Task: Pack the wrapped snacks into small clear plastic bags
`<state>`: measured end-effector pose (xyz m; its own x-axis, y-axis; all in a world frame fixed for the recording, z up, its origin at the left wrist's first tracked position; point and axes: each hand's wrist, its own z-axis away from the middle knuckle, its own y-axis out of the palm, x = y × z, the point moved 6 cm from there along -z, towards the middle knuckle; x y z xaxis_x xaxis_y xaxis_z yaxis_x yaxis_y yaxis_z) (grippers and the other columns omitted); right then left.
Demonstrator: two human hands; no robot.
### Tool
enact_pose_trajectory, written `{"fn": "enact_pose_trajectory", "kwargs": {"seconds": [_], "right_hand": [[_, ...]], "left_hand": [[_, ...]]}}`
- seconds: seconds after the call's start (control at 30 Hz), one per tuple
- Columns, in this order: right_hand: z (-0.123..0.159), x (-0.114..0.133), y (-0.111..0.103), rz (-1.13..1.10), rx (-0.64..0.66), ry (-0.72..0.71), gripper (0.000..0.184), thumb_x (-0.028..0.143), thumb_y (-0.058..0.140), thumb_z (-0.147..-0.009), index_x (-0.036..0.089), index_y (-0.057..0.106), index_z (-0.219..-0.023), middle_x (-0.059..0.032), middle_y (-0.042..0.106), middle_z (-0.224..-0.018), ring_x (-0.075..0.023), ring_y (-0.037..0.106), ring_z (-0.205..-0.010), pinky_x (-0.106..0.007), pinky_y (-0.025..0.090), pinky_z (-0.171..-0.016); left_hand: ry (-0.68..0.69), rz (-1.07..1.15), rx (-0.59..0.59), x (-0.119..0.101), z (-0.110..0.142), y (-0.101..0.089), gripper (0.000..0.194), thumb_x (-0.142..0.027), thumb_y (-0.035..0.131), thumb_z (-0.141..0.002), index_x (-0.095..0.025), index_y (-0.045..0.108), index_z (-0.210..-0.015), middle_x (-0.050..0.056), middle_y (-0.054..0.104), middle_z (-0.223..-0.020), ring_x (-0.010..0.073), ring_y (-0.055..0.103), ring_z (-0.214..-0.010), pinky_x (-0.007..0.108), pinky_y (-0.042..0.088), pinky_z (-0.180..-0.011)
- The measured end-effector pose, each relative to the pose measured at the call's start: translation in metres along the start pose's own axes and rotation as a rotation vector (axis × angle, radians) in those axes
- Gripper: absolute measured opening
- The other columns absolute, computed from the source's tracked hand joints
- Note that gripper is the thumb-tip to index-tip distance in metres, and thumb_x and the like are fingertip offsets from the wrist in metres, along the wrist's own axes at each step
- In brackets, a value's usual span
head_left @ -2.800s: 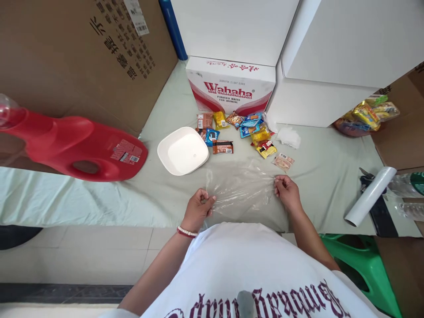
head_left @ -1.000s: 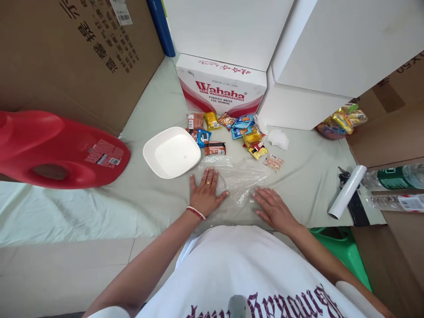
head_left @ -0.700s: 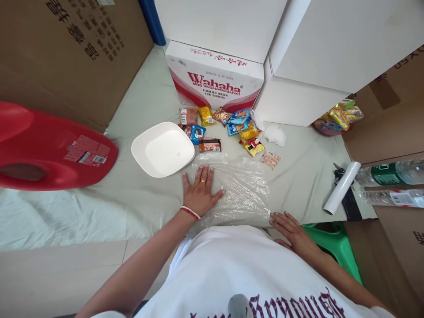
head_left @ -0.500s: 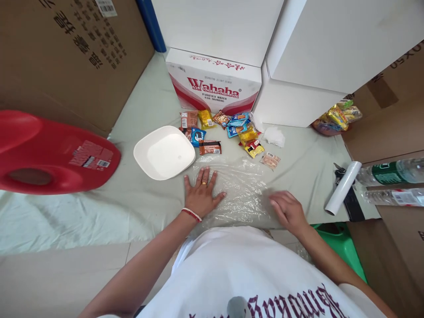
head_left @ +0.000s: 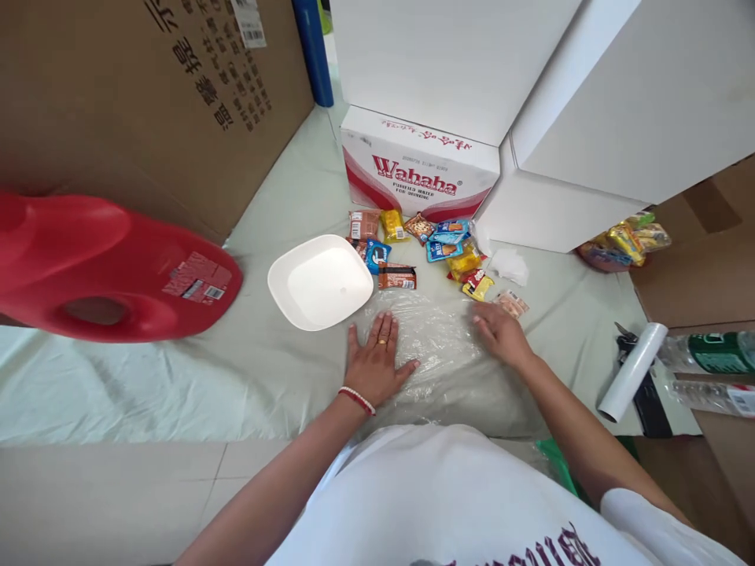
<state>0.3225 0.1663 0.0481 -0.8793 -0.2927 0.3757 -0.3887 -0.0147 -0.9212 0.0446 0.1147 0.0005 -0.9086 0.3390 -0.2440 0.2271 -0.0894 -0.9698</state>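
A sheet of clear plastic wrap, wrinkled and shiny, lies spread over the cloth in front of me. My left hand rests flat on its left side, fingers spread, with a ring and a red-and-white bracelet. At the right edge of the wrap is my right hand, palm down, its slightly bent fingers touching the film. A white dish stands beyond my left hand, nothing in it. Several small snack packets lie past the wrap, and a pale packet sits just beyond my right hand.
A red jug lies at the left, near a brown carton. Behind the packets stands a Wahaha carton. White tissue, a bowl of snacks, a white roll and plastic bottles are to the right.
My right hand has moved forward along the wrap's right edge, closer to the packets. My left hand stays pressed on the film. The camera view has shifted slightly.
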Motion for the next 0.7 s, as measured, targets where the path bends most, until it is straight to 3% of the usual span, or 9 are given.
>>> {"fn": "enact_pose_trajectory", "kwargs": {"seconds": [0.1, 0.2, 0.23, 0.3, 0.37, 0.4, 0.47, 0.6, 0.7], "right_hand": [[-0.054, 0.012, -0.034, 0.085, -0.106, 0.081, 0.044, 0.043, 0.035, -0.105, 0.021, 0.070, -0.119, -0.0129, 0.074, -0.115, -0.0294, 0.066, -0.106, -0.043, 0.052, -0.093], [-0.134, 0.020, -0.047, 0.213, -0.121, 0.092, 0.045, 0.042, 0.043, -0.102, 0.015, 0.064, -0.131, -0.0176, 0.068, -0.126, -0.0347, 0.058, -0.117, -0.047, 0.047, -0.100], [-0.162, 0.021, -0.045, 0.250, -0.095, 0.080, 0.054, 0.046, 0.051, -0.098, 0.012, 0.058, -0.139, -0.0201, 0.063, -0.136, -0.0370, 0.053, -0.124, -0.048, 0.045, -0.103], [-0.209, 0.020, -0.030, 0.335, 0.072, 0.077, 0.076, 0.051, 0.068, -0.086, 0.006, 0.051, -0.145, -0.0243, 0.054, -0.145, -0.0401, 0.049, -0.130, -0.048, 0.043, -0.106], [-0.239, 0.012, -0.009, 0.416, 0.303, 0.128, 0.080, 0.052, 0.077, -0.079, 0.005, 0.056, -0.140, -0.0253, 0.059, -0.139, -0.0401, 0.054, -0.125, -0.046, 0.045, -0.103], [-0.247, 0.008, -0.003, 0.440, 0.383, 0.157, 0.072, 0.049, 0.077, -0.080, 0.007, 0.061, -0.135, -0.0243, 0.064, -0.132, -0.0387, 0.058, -0.120, -0.044, 0.047, -0.100], [-0.254, 0.002, 0.001, 0.447, 0.420, 0.191, 0.051, 0.042, 0.071, -0.087, 0.010, 0.067, -0.126, -0.0213, 0.070, -0.121, -0.0350, 0.063, -0.110, -0.042, 0.050, -0.093], [-0.245, 0.000, -0.016, 0.430, 0.233, 0.162, 0.041, 0.031, 0.050, -0.100, 0.013, 0.060, -0.135, -0.0195, 0.067, -0.125, -0.0337, 0.062, -0.110, -0.042, 0.049, -0.089], [-0.232, 0.011, -0.023, 0.443, 0.124, -0.032, 0.041, 0.029, 0.041, -0.102, 0.011, 0.057, -0.136, -0.0203, 0.062, -0.129, -0.0331, 0.055, -0.116, -0.042, 0.046, -0.093]], "left_hand": [[0.007, 0.002, 0.007, 0.000, 0.000, -0.001, 0.089, -0.068, 0.035, -0.096, -0.010, 0.022, -0.162, 0.018, 0.019, -0.169, 0.0346, 0.013, -0.159, 0.071, -0.004, -0.123], [0.005, -0.004, 0.010, 0.000, 0.000, -0.002, 0.087, -0.066, 0.034, -0.097, -0.009, 0.023, -0.162, 0.017, 0.020, -0.169, 0.0340, 0.015, -0.159, 0.071, -0.004, -0.123], [0.004, -0.005, 0.008, 0.000, 0.000, -0.003, 0.086, -0.065, 0.035, -0.098, -0.010, 0.023, -0.162, 0.017, 0.020, -0.169, 0.0340, 0.016, -0.158, 0.070, -0.003, -0.123], [0.001, -0.007, 0.006, 0.000, 0.000, -0.003, 0.085, -0.065, 0.036, -0.098, -0.011, 0.023, -0.162, 0.017, 0.021, -0.168, 0.0340, 0.017, -0.158, 0.070, -0.002, -0.123], [-0.008, -0.005, 0.008, 0.000, -0.001, -0.003, 0.086, -0.065, 0.037, -0.097, -0.011, 0.023, -0.162, 0.017, 0.022, -0.168, 0.0339, 0.017, -0.158, 0.070, -0.001, -0.123], [-0.013, -0.003, 0.011, 0.000, -0.001, -0.004, 0.086, -0.066, 0.038, -0.097, -0.012, 0.023, -0.162, 0.017, 0.022, -0.168, 0.0338, 0.017, -0.158, 0.070, -0.001, -0.123], [-0.012, 0.004, 0.022, 0.001, -0.001, -0.005, 0.087, -0.068, 0.040, -0.095, -0.016, 0.025, -0.162, 0.017, 0.019, -0.169, 0.0344, 0.018, -0.158, 0.070, -0.001, -0.123], [0.005, 0.009, 0.045, -0.001, -0.002, -0.006, 0.084, -0.070, 0.049, -0.090, -0.026, 0.033, -0.160, 0.014, 0.014, -0.171, 0.0382, 0.017, -0.158, 0.073, -0.002, -0.121], [-0.007, 0.013, 0.061, -0.001, -0.003, -0.006, 0.085, -0.070, 0.051, -0.090, -0.025, 0.034, -0.160, 0.015, 0.015, -0.171, 0.0396, 0.015, -0.158, 0.074, -0.002, -0.120]]}}
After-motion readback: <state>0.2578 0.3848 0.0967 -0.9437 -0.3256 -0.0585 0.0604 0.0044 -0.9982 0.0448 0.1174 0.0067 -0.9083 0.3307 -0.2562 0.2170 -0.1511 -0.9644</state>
